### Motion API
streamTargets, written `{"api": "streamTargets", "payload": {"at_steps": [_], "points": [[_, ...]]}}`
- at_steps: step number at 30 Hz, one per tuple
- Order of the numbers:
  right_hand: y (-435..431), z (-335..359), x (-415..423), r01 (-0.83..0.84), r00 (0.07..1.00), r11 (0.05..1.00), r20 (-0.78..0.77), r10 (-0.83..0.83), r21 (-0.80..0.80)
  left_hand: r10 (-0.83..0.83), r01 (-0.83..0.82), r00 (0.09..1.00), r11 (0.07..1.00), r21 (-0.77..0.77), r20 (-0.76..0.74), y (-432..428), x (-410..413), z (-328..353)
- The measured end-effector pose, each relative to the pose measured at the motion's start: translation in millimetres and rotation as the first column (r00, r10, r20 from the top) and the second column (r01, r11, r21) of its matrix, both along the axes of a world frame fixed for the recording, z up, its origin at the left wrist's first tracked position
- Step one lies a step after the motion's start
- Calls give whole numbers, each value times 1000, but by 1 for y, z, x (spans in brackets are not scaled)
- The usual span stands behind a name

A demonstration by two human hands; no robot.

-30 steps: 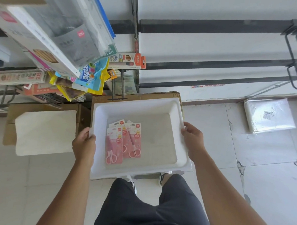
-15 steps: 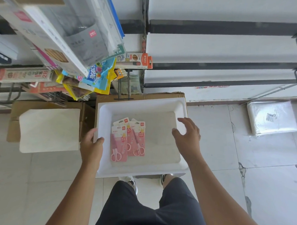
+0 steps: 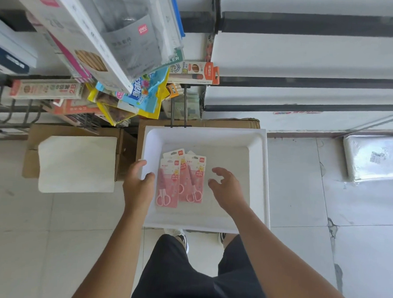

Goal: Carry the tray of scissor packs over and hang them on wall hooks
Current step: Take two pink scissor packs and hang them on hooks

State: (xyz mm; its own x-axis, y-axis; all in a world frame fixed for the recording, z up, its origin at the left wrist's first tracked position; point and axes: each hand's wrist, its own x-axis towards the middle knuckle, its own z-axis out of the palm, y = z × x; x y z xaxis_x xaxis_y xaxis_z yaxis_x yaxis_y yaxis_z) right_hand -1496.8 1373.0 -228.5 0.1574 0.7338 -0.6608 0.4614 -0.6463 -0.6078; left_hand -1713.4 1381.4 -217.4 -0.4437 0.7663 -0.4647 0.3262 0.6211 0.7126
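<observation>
A white foam tray (image 3: 259,165) is in front of me, its far edge over a cardboard box. Inside it lie three overlapping pink scissor packs (image 3: 181,182), left of the middle. My left hand (image 3: 138,187) grips the tray's left rim, thumb inside. My right hand (image 3: 226,188) hovers over the tray floor just right of the packs, fingers spread and holding nothing. An empty black wall hook (image 3: 179,116) juts out just beyond the tray's far rim.
Hanging stationery packs (image 3: 118,55) crowd the upper left. Black rails (image 3: 306,81) run across the white wall on the right. A cardboard box with a white foam lid (image 3: 77,164) sits left of the tray. A wrapped bundle (image 3: 375,159) lies on the tiled floor, right.
My right hand left the tray's right rim and moved left over the tray floor toward the packs. The left hand kept its hold on the left rim.
</observation>
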Motion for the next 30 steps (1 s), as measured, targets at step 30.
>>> {"api": "streamTargets", "payload": {"at_steps": [30], "points": [[16, -56, -18, 116, 992, 987, -42, -122, -112, -388, 331, 876, 916, -228, -287, 21, 56, -88]]}}
